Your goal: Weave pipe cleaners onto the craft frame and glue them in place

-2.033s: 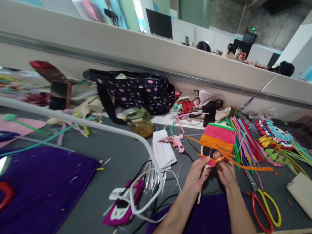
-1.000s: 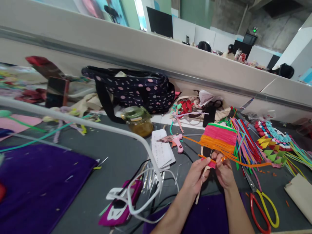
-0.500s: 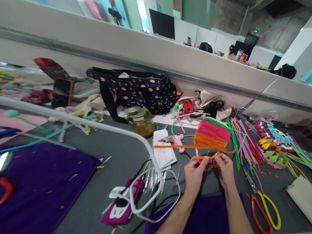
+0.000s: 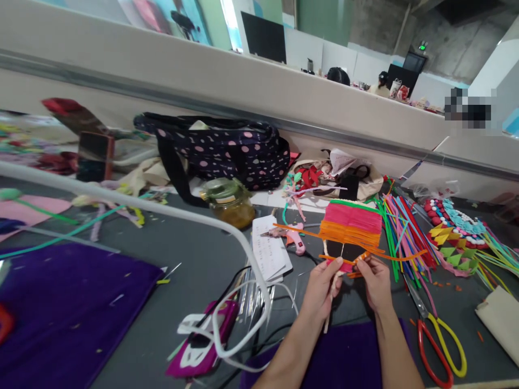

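Observation:
Both my hands hold up a small woven panel (image 4: 352, 224) of pink and orange pipe cleaners with a green top edge, over the grey table. My left hand (image 4: 322, 286) pinches its lower left corner and a pale stick hanging down from it. My right hand (image 4: 375, 281) pinches the lower right corner, where an orange pipe cleaner (image 4: 399, 256) trails off to the right. Another orange end sticks out to the left of the panel.
A pile of coloured pipe cleaners (image 4: 405, 229) lies right of the panel, scissors (image 4: 440, 340) with red and yellow handles near the front right. A pink glue gun (image 4: 290, 235), white cards (image 4: 270, 251), a jar (image 4: 229, 202), a dotted bag (image 4: 227, 148) and a white cable (image 4: 239, 324) sit left. Purple felt (image 4: 65, 302) covers the front left.
The loose orange pipe cleaner swung from the right side round to the left and back as my hands worked it around the panel's lower edge. The panel stays held up in both hands.

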`<state>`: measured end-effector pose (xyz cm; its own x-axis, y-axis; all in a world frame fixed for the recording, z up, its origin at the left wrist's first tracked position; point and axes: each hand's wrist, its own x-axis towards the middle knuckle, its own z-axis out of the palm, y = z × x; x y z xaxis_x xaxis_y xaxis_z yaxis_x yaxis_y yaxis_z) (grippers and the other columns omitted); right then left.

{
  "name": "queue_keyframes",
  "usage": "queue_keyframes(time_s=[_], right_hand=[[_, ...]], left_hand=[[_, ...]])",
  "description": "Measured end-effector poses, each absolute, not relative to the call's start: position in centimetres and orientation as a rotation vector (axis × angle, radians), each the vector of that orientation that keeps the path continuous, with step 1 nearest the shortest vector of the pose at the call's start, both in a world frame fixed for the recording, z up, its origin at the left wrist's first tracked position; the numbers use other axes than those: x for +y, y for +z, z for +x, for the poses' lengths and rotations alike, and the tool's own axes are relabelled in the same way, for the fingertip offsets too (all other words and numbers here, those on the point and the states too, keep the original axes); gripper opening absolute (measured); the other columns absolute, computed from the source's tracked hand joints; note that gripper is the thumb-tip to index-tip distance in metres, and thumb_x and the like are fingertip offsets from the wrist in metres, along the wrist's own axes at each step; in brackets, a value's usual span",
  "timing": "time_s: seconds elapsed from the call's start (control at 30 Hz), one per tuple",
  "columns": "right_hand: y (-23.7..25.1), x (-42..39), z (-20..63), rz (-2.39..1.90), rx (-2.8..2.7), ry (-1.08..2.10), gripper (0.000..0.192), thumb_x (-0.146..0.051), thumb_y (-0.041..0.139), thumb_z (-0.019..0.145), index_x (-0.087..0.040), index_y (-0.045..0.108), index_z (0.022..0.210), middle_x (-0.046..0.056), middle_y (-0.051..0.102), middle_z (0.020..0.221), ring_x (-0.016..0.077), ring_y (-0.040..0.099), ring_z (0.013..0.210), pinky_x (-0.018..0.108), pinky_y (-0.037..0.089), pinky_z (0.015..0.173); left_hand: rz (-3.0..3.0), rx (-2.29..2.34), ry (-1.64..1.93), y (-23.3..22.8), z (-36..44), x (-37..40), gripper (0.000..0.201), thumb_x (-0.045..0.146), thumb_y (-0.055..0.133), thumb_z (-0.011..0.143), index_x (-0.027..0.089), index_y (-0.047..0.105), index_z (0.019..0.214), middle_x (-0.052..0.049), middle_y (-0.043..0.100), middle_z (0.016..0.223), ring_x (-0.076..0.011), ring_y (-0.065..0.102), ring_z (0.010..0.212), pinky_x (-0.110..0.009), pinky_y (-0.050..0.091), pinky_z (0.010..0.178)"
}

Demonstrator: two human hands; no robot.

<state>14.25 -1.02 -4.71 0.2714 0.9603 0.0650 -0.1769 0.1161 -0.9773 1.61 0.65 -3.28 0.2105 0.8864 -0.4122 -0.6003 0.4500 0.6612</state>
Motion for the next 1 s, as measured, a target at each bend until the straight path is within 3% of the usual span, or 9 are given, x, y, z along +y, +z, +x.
queue_keyframes(time_s=[0.47,0.8,1.0], right_hand=[[-3.5,-2.3,14.2,-1.306,-1.233,0.555,0.017,-0.032,0.057,0.083,-0.021,0.068,0.077,0.003,0.065,0.073,0.0189,0.059,0.075,0.030,0.045,0.072],[-3.7,-2.3,14.4,-1.206,-1.167,0.773,0.015,-0.029,0.063,0.080,-0.020,0.071,0.087,0.007,0.070,0.086,0.0200,0.064,0.078,0.032,0.051,0.071],[-4.1,-2.2,14.5,-1.182,-1.132,0.818,0.015,-0.029,0.063,0.079,-0.018,0.071,0.087,0.007,0.070,0.084,0.0195,0.064,0.076,0.032,0.052,0.071]], left_hand=[[0.346,0.683,0.856,-2.7,1.8,0.2,0.033,0.039,0.075,0.063,0.016,0.052,0.062,0.008,0.044,0.037,-0.0022,0.031,0.026,-0.015,0.016,0.027],[0.399,0.827,1.023,-3.2,1.8,0.3,0.033,0.038,0.078,0.060,0.014,0.055,0.064,0.007,0.050,0.041,-0.0013,0.034,0.028,-0.013,0.020,0.028],[0.458,0.956,1.090,-3.1,1.8,0.2,0.036,0.040,0.080,0.055,0.014,0.058,0.064,0.007,0.050,0.041,-0.0028,0.037,0.030,-0.013,0.023,0.028]])
